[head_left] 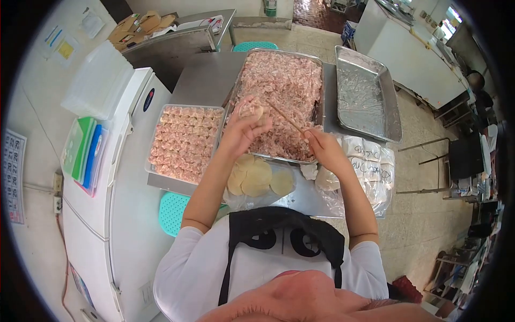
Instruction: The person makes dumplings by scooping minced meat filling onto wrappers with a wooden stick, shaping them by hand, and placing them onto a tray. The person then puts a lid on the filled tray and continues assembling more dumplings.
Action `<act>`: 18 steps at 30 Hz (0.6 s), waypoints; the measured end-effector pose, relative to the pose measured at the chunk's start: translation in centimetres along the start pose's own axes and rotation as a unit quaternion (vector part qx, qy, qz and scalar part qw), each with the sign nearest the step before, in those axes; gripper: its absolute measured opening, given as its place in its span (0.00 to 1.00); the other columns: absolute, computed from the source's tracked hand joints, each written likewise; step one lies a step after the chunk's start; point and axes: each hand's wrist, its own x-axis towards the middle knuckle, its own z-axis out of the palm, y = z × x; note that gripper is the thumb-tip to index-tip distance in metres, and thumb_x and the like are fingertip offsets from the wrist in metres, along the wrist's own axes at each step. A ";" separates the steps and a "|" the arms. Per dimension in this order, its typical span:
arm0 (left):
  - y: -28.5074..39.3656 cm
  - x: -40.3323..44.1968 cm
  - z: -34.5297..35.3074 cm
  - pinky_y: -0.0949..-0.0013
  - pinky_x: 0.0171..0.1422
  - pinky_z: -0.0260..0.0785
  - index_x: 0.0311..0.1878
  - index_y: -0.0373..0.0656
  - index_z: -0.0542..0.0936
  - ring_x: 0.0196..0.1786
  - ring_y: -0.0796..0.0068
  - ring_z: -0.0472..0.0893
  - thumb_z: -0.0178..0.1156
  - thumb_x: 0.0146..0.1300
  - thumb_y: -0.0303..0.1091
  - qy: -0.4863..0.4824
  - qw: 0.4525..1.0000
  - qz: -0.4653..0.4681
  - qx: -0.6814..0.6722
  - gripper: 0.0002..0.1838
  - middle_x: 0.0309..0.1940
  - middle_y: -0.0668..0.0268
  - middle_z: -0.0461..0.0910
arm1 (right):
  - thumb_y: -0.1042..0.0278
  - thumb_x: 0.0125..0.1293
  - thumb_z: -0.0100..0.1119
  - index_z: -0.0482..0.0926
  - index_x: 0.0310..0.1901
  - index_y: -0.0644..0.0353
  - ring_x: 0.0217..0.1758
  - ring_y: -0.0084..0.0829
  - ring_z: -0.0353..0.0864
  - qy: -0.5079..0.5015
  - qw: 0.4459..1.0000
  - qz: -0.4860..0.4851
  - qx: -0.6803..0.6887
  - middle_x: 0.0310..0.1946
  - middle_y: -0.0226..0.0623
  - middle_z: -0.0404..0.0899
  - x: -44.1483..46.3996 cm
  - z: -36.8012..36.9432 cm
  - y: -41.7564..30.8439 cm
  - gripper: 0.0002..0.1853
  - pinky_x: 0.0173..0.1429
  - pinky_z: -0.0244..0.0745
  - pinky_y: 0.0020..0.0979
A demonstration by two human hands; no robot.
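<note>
Ideally, the left hand [245, 126] cups the round, pale wrapper with pink minced filling [250, 110] loosely, so its thin edge does not tear; its fingers are curled around it. The right hand [323, 147] grips a slender brown wooden stick [284, 115], best used with light, flat strokes that press the filling in evenly. Both hands work over the deep steel tray of pink mince [281, 70], a sensible place to catch drips.

Counted: one stick, one wrapper in hand, and two steel trays, the second, a smeared grey one [360, 96], beyond and right of the right hand. One clear plastic tray of filled pieces [185, 140] lies left of the left hand, too packed to count. Nearer the body, below the left hand, are at least four flat yellowish wrappers [256, 178], overlapping. White plastic-wrapped packs [370, 161] sit beside the right hand, their number unclear.
</note>
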 end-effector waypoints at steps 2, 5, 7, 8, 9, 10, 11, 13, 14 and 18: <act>1.1 -0.4 0.1 0.61 0.61 0.72 0.70 0.44 0.58 0.57 0.64 0.77 0.68 0.55 0.28 -0.032 0.978 -0.063 0.199 0.41 0.53 0.55 0.76 | 0.59 0.75 0.46 0.80 0.43 0.63 0.22 0.28 0.74 -0.062 0.989 0.123 0.046 0.17 0.32 0.71 -0.4 -0.6 -0.5 0.16 0.27 0.67 0.31; 1.6 -0.2 0.4 0.64 0.61 0.71 0.70 0.46 0.62 0.55 0.66 0.78 0.72 0.52 0.31 -0.085 0.839 0.114 0.526 0.42 0.58 0.56 0.75 | 0.57 0.76 0.45 0.82 0.44 0.62 0.19 0.22 0.67 -0.103 0.968 0.184 0.134 0.16 0.27 0.67 -0.8 -1.2 -1.4 0.18 0.26 0.64 0.28; 1.6 0.5 -0.5 0.65 0.62 0.70 0.67 0.46 0.66 0.55 0.65 0.78 0.72 0.52 0.34 -0.155 0.799 0.146 0.562 0.38 0.60 0.57 0.74 | 0.58 0.74 0.49 0.81 0.48 0.65 0.23 0.24 0.71 -0.105 0.982 0.110 0.111 0.19 0.32 0.72 -0.9 -2.0 -1.3 0.17 0.30 0.68 0.28; 1.6 0.8 -0.8 0.66 0.63 0.68 0.64 0.47 0.71 0.55 0.64 0.78 0.73 0.52 0.36 -0.226 0.753 0.174 0.593 0.35 0.62 0.58 0.73 | 0.58 0.74 0.49 0.81 0.48 0.65 0.23 0.24 0.71 -0.108 0.982 0.108 0.112 0.19 0.32 0.72 -0.8 -1.9 -1.4 0.17 0.30 0.68 0.28; 1.5 0.8 -0.8 0.66 0.63 0.68 0.64 0.47 0.71 0.55 0.64 0.78 0.73 0.52 0.36 -0.223 0.753 0.173 0.594 0.35 0.62 0.58 0.73 | 0.59 0.73 0.51 0.80 0.49 0.65 0.26 0.25 0.73 -0.094 0.991 0.033 0.087 0.23 0.34 0.76 -0.8 -1.7 -1.5 0.17 0.33 0.70 0.28; 1.5 0.8 -0.7 0.66 0.62 0.69 0.57 0.45 0.76 0.55 0.66 0.78 0.74 0.50 0.36 -0.224 0.769 0.108 0.589 0.29 0.53 0.61 0.77 | 0.60 0.72 0.54 0.79 0.50 0.66 0.29 0.26 0.76 -0.080 0.994 -0.042 0.062 0.26 0.37 0.79 -0.8 -1.6 -1.5 0.17 0.37 0.72 0.29; 1.5 0.7 -0.6 0.66 0.60 0.69 0.51 0.44 0.80 0.55 0.69 0.77 0.74 0.49 0.35 -0.224 0.781 0.044 0.581 0.24 0.44 0.64 0.82 | 0.60 0.72 0.54 0.79 0.50 0.66 0.29 0.26 0.76 -0.082 0.994 -0.044 0.064 0.26 0.37 0.79 -0.7 -1.5 -1.2 0.17 0.37 0.72 0.29; 2.0 0.5 0.1 0.66 0.58 0.70 0.49 0.43 0.81 0.52 0.71 0.78 0.74 0.50 0.37 -0.230 0.766 -0.011 0.600 0.22 0.43 0.65 0.82 | 0.59 0.70 0.55 0.79 0.50 0.62 0.40 0.44 0.82 -0.145 0.988 -0.022 0.052 0.38 0.47 0.83 -0.1 -1.1 -0.2 0.16 0.45 0.74 0.35; 2.2 0.4 0.4 0.66 0.56 0.70 0.46 0.43 0.81 0.49 0.72 0.79 0.74 0.51 0.38 -0.238 0.749 -0.065 0.615 0.20 0.42 0.67 0.81 | 0.59 0.70 0.55 0.79 0.50 0.62 0.40 0.44 0.82 -0.147 0.987 -0.025 0.053 0.38 0.47 0.83 0.0 -0.6 1.1 0.16 0.45 0.74 0.35; -0.6 1.1 -3.1 0.68 0.52 0.71 0.45 0.41 0.81 0.44 0.75 0.79 0.74 0.52 0.40 -0.217 0.731 -0.019 0.646 0.20 0.39 0.69 0.81 | 0.60 0.69 0.55 0.79 0.51 0.59 0.41 0.48 0.82 -0.164 0.983 -0.079 0.019 0.38 0.47 0.82 1.4 -1.7 5.1 0.15 0.45 0.76 0.37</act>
